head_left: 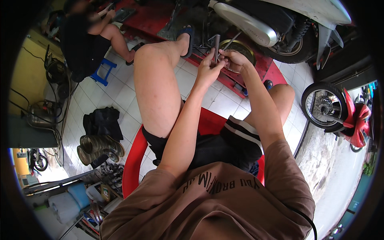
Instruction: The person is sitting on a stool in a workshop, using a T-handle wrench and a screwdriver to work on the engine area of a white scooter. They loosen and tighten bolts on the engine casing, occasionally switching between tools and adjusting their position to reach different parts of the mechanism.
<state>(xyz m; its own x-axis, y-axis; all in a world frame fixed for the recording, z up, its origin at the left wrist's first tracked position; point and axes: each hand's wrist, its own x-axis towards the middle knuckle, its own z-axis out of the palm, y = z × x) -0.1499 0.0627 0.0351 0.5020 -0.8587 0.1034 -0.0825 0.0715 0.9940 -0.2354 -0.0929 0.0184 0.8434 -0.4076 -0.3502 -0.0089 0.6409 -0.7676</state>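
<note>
My two hands meet in front of my knees, above the edge of a red platform [230,82]. In my left hand [209,69] a dark grey metal rod [217,45] stands upright, gripped by the fingers. My right hand [236,61] is closed close beside it, thumb and fingers pinched together; what they hold is too small to make out. A thin metal bar [231,41] slants up from near the right fingertips, and I cannot tell whether it is held. Behind the hands lies a round gold-rimmed pan [250,54].
A scooter with a silver side cover [248,28] stands on the platform. At far left a person [86,44] sits by a blue stool [105,72]. Boots [100,148] lie on the tiles. A red motorcycle [356,120] is at right. I sit on a red chair [134,160].
</note>
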